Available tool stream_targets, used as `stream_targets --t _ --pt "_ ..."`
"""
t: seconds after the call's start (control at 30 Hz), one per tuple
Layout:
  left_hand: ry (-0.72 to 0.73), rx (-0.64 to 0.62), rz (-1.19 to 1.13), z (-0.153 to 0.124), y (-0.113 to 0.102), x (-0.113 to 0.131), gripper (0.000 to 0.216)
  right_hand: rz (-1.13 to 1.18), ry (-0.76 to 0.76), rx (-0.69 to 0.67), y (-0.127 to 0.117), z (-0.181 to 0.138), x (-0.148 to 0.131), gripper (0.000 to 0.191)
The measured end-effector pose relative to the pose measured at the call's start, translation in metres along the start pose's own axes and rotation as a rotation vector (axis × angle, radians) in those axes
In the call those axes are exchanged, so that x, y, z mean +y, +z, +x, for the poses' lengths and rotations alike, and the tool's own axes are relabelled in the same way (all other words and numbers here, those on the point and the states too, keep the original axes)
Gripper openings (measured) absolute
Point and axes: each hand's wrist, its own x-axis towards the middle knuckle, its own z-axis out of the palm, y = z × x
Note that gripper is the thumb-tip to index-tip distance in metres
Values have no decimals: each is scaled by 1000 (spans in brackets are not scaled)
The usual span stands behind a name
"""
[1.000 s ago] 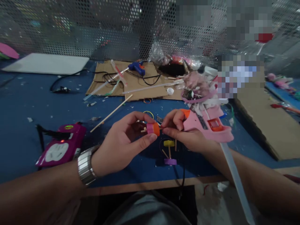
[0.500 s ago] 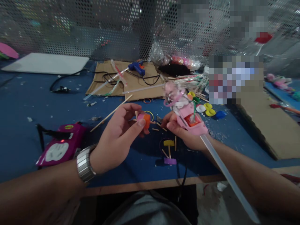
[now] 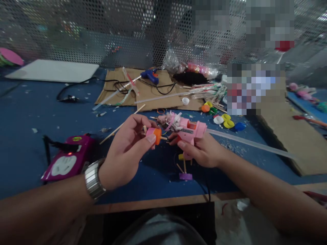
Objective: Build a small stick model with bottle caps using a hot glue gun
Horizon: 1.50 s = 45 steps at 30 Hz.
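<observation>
- a blue-topped wooden worktable [image 3: 38, 112] littered with scraps; a flat brown cardboard sheet [image 3: 143, 92] lies at its far side, a magenta plastic device [image 3: 65, 161] at the near left
- the right hand [image 3: 204, 153], palm turned leftward, is closed around a pink plastic hot-glue gun [image 3: 190, 131]; its clear glue stick [image 3: 250, 144] trails off to the right; the nozzle points at the piece in the other hand, just beside it
- the left hand [image 3: 125, 153], raised off the table, pinches a small pink-and-orange plastic cap piece [image 3: 154, 135] between thumb and fingers above the near middle; short wooden sticks jut from it, so the gluing looks partly done
- joined yellow and purple caps [image 3: 184, 166] lie on the table beneath; whether they are finished, I cannot tell
</observation>
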Motion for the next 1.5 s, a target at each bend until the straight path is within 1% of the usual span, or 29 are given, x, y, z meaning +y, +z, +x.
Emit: stream_targets --t 0.1,0.2,0.23,0.3,0.37,0.4,0.43,0.47,0.5,0.57,0.6,0.63,0.7,0.73,0.83,0.97,1.07,1.2,1.3,1.4,1.5 --pt "120 -12 19 -4 1 2 19 -34 -13 13 2 1 0 44" --pt "303 -2 117 -14 1 7 20 -6 -15 10 2 1 1 43" --pt "397 -1 145 -17 1 9 20 2 -20 -1 2 1 1 44" --pt "401 -45 243 -24 2 13 21 7 -38 -29 1 0 2 46" --pt "511 -141 329 -30 6 15 29 6 -51 -50 1 -1 2 49" --pt "573 -192 351 -33 10 15 30 8 -54 -57 1 -1 2 49" --pt "617 -194 356 -36 13 13 27 10 -54 -61 1 -1 2 50" --pt "635 -110 333 -38 17 11 20 9 -54 -65 1 -1 1 50" --pt "644 -102 325 -39 20 9 15 3 -55 -71 1 -1 1 49" --pt "650 -40 310 -40 24 4 13 -32 -62 -85 0 -1 1 47" --pt "670 -92 298 -40 23 3 14 -63 -65 -95 0 -1 0 46" --pt "668 -102 290 -39 22 2 16 -103 -67 -105 -1 -1 0 46" --pt "660 -204 310 -36 17 2 28 -186 -68 -119 -2 -2 -1 49" --pt "647 -233 315 -35 15 3 31 -223 -70 -125 -3 -2 -1 52" --pt "643 -255 292 -32 11 5 32 -291 -79 -146 -5 -1 -3 56" --pt "653 -278 288 -31 12 6 32 -330 -69 -178 -7 0 -4 55" --pt "641 -296 302 -30 12 8 34 -328 -65 -170 -8 1 -5 53" --pt "637 -304 312 -30 10 9 34 -234 -73 -142 -8 2 -2 44" --pt "623 -326 303 -28 9 11 36 -133 -44 -151 -7 0 3 44" --pt "513 -297 296 -24 7 12 34 25 7 -129 -7 -2 7 44" --pt "337 -223 262 -18 5 10 26 264 21 -98 -9 -3 6 45"
